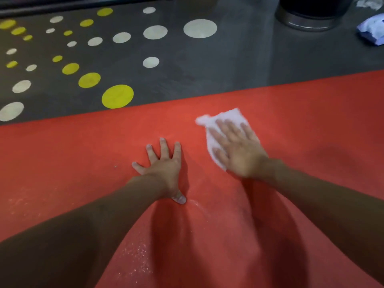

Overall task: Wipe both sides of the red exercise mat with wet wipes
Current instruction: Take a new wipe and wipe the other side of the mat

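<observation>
The red exercise mat (83, 154) lies flat on the floor and fills the lower half of the head view. My right hand (236, 150) presses flat on a white wet wipe (226, 118), fingers spread over it, near the mat's far edge. My left hand (164, 165) rests palm down on the mat just left of it, fingers apart, holding nothing. Pale specks and smears show on the mat near the left forearm.
Beyond the mat is dark grey floor with yellow and white painted dots (117, 96). A round black and metal base (309, 17) stands at the back right. A blue and white wipes pack (372, 29) lies at the far right edge.
</observation>
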The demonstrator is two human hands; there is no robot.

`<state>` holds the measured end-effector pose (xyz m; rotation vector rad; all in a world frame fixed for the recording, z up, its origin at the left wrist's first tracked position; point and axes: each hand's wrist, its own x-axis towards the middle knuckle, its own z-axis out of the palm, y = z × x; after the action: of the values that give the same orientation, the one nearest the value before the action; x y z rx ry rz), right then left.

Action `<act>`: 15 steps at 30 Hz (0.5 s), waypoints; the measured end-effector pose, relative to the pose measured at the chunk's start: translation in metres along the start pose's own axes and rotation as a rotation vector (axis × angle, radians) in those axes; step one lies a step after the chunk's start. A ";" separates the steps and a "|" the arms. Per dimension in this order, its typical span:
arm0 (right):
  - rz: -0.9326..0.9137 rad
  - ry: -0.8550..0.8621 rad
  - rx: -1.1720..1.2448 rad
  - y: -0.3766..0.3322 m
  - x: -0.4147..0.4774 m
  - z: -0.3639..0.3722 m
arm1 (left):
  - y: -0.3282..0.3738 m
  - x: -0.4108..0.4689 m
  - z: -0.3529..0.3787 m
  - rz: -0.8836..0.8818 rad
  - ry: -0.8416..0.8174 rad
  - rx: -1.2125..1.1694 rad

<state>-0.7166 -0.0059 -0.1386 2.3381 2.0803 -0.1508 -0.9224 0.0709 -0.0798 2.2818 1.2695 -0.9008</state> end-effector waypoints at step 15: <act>0.080 -0.035 0.036 -0.021 0.060 0.000 | 0.002 0.004 0.000 -0.012 -0.004 0.016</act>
<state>-0.7311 0.0560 -0.1418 2.4167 1.9809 -0.2289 -0.9187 0.0722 -0.0827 2.2858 1.2800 -0.9219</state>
